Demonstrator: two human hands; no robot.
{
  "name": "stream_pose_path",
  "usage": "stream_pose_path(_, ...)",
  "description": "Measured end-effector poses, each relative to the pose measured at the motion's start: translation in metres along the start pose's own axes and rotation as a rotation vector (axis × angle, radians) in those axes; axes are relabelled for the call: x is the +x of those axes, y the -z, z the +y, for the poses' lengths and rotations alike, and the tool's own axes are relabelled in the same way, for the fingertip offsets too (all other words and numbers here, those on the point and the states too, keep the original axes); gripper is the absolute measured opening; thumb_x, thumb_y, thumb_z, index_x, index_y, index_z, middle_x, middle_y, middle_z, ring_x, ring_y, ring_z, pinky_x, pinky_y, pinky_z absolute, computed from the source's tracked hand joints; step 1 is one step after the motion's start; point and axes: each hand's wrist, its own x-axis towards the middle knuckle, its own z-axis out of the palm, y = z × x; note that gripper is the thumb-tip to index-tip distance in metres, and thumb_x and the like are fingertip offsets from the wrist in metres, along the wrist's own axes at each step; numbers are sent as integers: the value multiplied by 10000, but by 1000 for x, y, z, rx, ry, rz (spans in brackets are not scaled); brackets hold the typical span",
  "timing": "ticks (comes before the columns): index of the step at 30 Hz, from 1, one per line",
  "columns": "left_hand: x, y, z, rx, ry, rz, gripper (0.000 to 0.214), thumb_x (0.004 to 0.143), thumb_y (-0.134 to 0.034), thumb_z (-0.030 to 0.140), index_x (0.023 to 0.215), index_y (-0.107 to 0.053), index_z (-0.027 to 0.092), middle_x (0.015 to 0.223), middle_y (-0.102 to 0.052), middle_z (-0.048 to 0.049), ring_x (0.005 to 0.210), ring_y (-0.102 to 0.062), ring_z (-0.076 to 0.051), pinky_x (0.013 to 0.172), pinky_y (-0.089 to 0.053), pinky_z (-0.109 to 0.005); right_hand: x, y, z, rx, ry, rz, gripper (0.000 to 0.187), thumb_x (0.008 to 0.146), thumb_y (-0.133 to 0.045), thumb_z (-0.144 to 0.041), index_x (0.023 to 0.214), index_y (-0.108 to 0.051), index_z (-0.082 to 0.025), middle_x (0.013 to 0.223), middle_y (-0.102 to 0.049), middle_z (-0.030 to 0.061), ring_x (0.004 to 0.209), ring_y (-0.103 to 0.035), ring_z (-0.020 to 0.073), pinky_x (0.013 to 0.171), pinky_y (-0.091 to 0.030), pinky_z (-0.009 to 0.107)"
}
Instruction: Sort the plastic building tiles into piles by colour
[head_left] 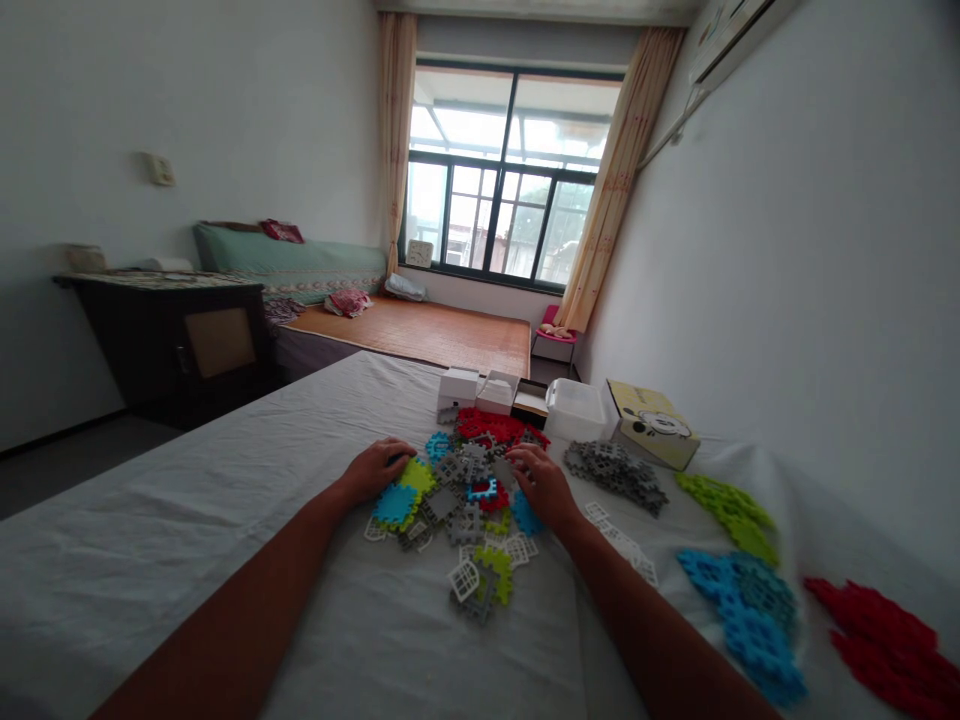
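Observation:
A mixed heap of flat toothed plastic building pieces lies on the white sheet between my hands. My left hand [377,469] rests at the heap's left edge, fingers stretched and slightly bent. Its fingertips touch the edge beside a lime green piece [417,480] and a light blue piece [396,504]; a bit of blue shows between thumb and fingers. On the right side, my right hand [543,486] spreads its fingers over a grey piece [504,472], with a blue piece [526,512] beside the palm. White lattice window pieces [465,578] lie at the near end.
Sorted piles lie on the right: grey pieces [615,474], green pieces [731,515], blue pieces [750,620] and red pieces [885,640]. Behind the heap stand small white boxes [459,386], a clear plastic tub [577,408] and a yellow box [651,425].

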Motion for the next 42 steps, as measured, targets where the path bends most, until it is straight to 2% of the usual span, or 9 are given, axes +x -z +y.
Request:
stream_pose_path(4, 0, -1, -2, 6, 4, -1, 348, 798, -398, 366, 977, -651, 208, 1021, -626, -43, 967, -551, -187, 887, -402, -281, 1, 1, -2, 52, -54, 6, 317, 709, -490, -146, 997, -599, -222, 1097, -566, 57, 736, -582, 125, 686, -491, 282)
stream_pose_path(7, 0, 0, 0, 10, -2, -2, 350, 802, -392, 367, 979, -650, 210, 1024, -626, -45, 972, -548, -187, 887, -400, -281, 1, 1, -2, 118, -148, -36, 322, 695, -526, -190, 1006, -601, -222, 934, -636, 28, 686, -587, 123, 641, -496, 264)
stream_pose_path(13, 0, 2, 3, 3, -2, -12, 351, 803, -393, 369, 980, -646, 204, 1024, -627, -51, 977, -546, -194, 896, -398, -295, 5, 8, -6, 146, -166, -55, 251, 712, -544, -249, 949, -621, -220, 839, -673, 9, 733, -614, 150, 680, -487, 287)
stream_pose_path(17, 0, 1, 1, 3, 5, -15, 347, 800, -396, 370, 976, -648, 210, 1023, -628, -47, 975, -547, -195, 899, -398, -299, 14, 37, 9, -76, -185, 112, 215, 742, -514, -285, 910, -633, -224, 779, -666, 9, 680, -593, 149, 690, -456, 289)
stream_pose_path(22, -1, 1, 1, 13, 1, -11, 348, 803, -395, 365, 985, -647, 210, 1033, -625, -45, 986, -545, -192, 905, -393, -292, 5, 89, 59, -529, -270, 394, 257, 772, -468, -281, 947, -637, -200, 790, -640, 58, 761, -549, 183, 741, -395, 297)
stream_pose_path(27, -1, 2, 3, 22, -2, -11, 350, 800, -394, 362, 984, -646, 201, 1032, -627, -45, 986, -547, -188, 902, -395, -281, -25, 121, 110, -622, -551, 547, 273, 743, -478, -262, 956, -636, -200, 831, -648, 80, 760, -545, 200, 659, -379, 287)
stream_pose_path(34, 0, 1, 1, 0, 16, -8, 349, 796, -394, 368, 980, -646, 211, 1032, -626, -45, 987, -543, -196, 903, -402, -299, -36, 121, 124, -524, -676, 564, 274, 696, -470, -276, 867, -672, -209, 699, -649, 56, 631, -557, 187, 598, -375, 287)
stream_pose_path(39, 0, 2, 3, -5, 12, -11, 344, 792, -402, 366, 976, -650, 214, 1020, -629, -43, 974, -546, -192, 899, -401, -295, -26, 120, 112, -502, -629, 611, 378, 710, -395, -235, 990, -633, -145, 825, -655, 112, 733, -578, 216, 678, -400, 319)
stream_pose_path(42, -1, 3, 4, -5, 23, -16, 348, 790, -403, 375, 973, -652, 215, 1020, -629, -43, 978, -544, -194, 900, -400, -296, -11, 105, 89, -452, -532, 548, 351, 717, -397, -225, 967, -634, -156, 850, -664, 86, 756, -590, 200, 714, -419, 303)
